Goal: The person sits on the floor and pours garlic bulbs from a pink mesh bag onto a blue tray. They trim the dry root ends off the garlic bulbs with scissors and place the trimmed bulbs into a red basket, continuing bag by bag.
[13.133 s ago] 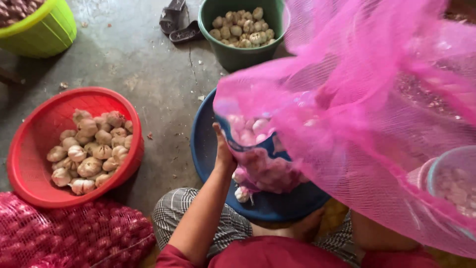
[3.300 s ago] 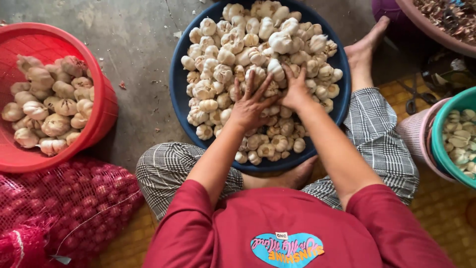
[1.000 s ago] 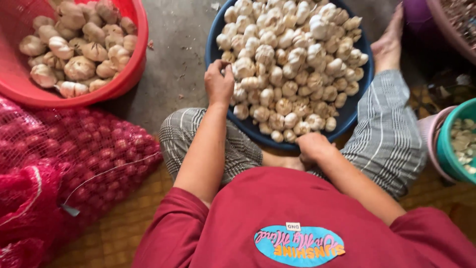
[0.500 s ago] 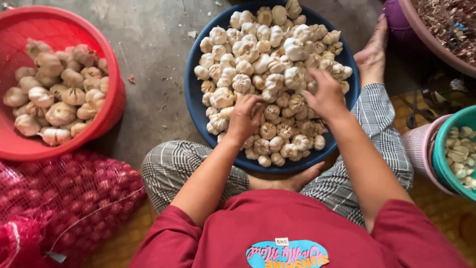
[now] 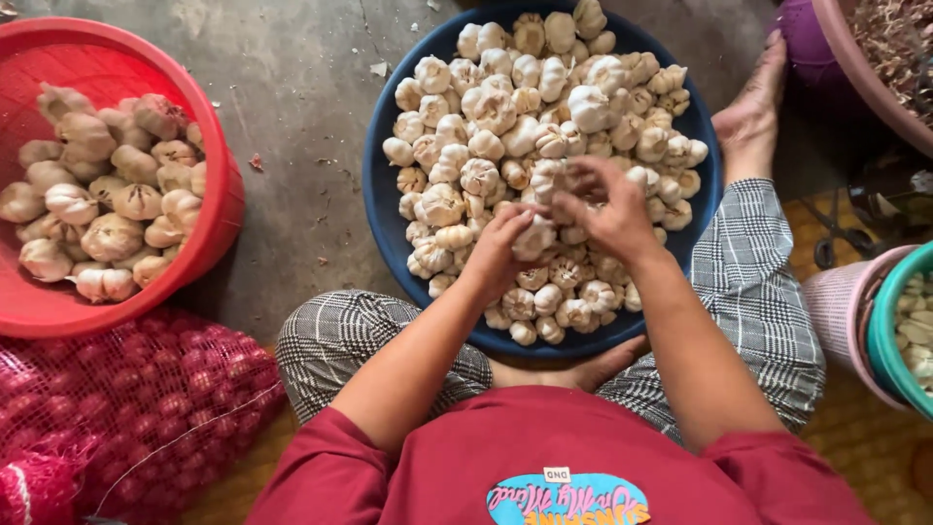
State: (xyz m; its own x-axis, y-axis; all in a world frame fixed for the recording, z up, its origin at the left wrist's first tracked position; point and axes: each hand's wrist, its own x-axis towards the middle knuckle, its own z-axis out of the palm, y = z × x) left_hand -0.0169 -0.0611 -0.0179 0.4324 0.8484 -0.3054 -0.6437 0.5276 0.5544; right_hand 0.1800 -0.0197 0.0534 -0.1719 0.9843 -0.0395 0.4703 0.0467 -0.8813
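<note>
A blue basin (image 5: 381, 209) heaped with white garlic bulbs (image 5: 505, 107) sits on the concrete floor between my knees. My left hand (image 5: 501, 248) is closed around one garlic bulb (image 5: 536, 236) over the near middle of the heap. My right hand (image 5: 607, 204) meets it from the right, fingers curled on the same bulb and on the bulbs just beside it. Both forearms reach in from my red shirt at the bottom.
A red basket (image 5: 209, 146) with larger garlic bulbs stands at the left. A red mesh sack (image 5: 126, 408) of garlic lies at the lower left. A teal tub (image 5: 889, 331) inside a pink one sits at the right edge. My bare foot (image 5: 753, 112) rests past the basin.
Both hands have drawn together at the middle of the heap, and my left hand has closed on a bulb. The view has shifted slightly.
</note>
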